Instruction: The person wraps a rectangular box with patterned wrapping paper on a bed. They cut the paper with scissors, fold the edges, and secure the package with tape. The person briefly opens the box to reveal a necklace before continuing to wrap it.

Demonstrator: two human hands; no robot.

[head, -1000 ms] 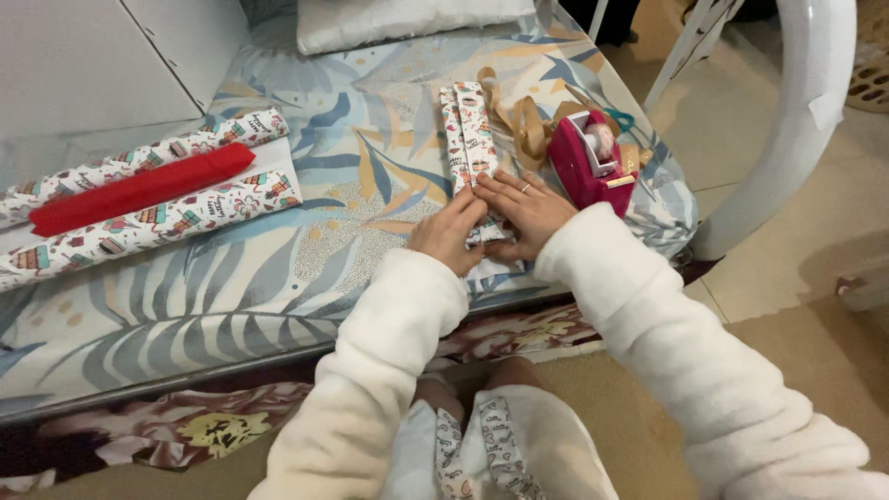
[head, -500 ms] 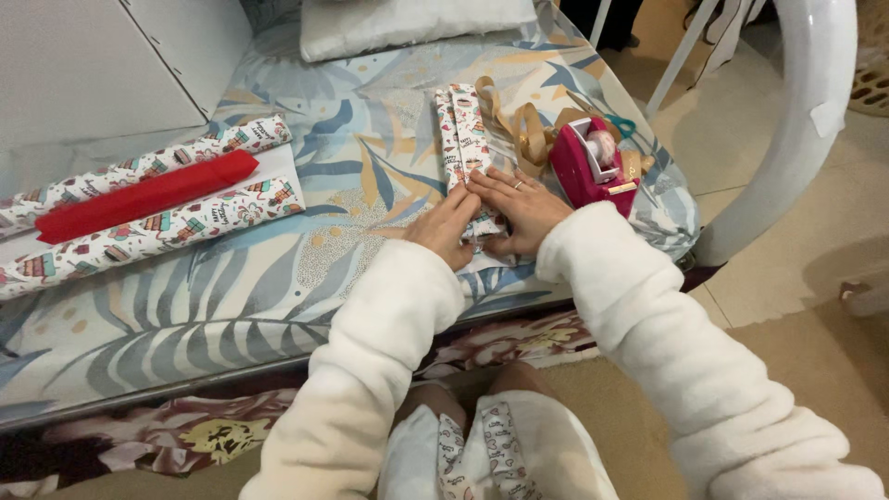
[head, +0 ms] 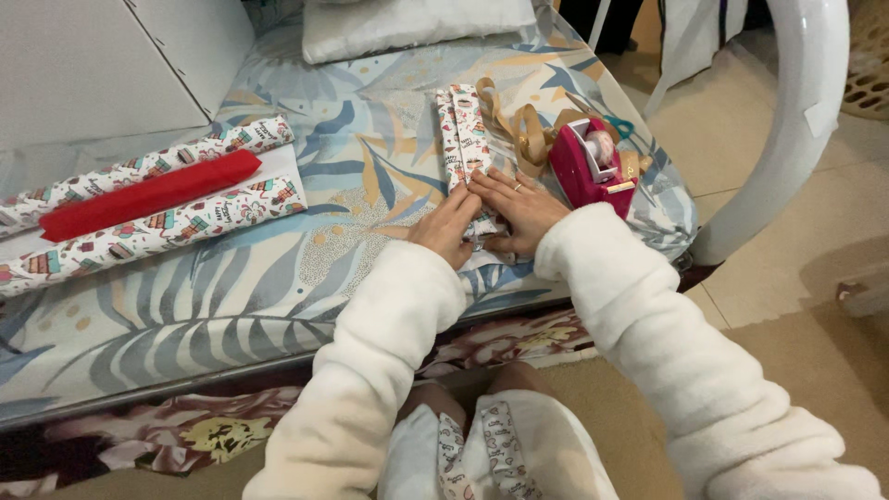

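A long, narrow parcel wrapped in patterned paper [head: 466, 139] lies on the leaf-print bedspread [head: 278, 268], running from the hands toward twelve o'clock, a little right of the frame's centre. Its two paper flaps meet in a seam along the top. The left hand [head: 446, 228] presses flat on the near end from seven o'clock, fingers extended and close together, pinning the paper rather than gripping it. The right hand [head: 520, 209] lies at five o'clock of the same end, palm down, fingers spread slightly, a ring visible, fingertips touching the seam. Neither hand closes around anything. Judgement: the parcel appears light and fairly stiff along its length, while the wrap itself is thin, likely slick, easily creased or torn; the flaps would probably spring open if released. The soundest hold appears to be flat pressure on the seam, or a grip across the narrow sides near mid-length. At two o'clock of the parcel, just beside it, lies a tangle of tan ribbon [head: 523, 125]; touching that, at three o'clock, stands a magenta tape dispenser [head: 587, 162]. Well apart at nine o'clock lie rolls of matching wrapping paper [head: 157, 231] with a red roll [head: 148, 194] between them. A white pillow [head: 407, 23] sits at twelve o'clock.
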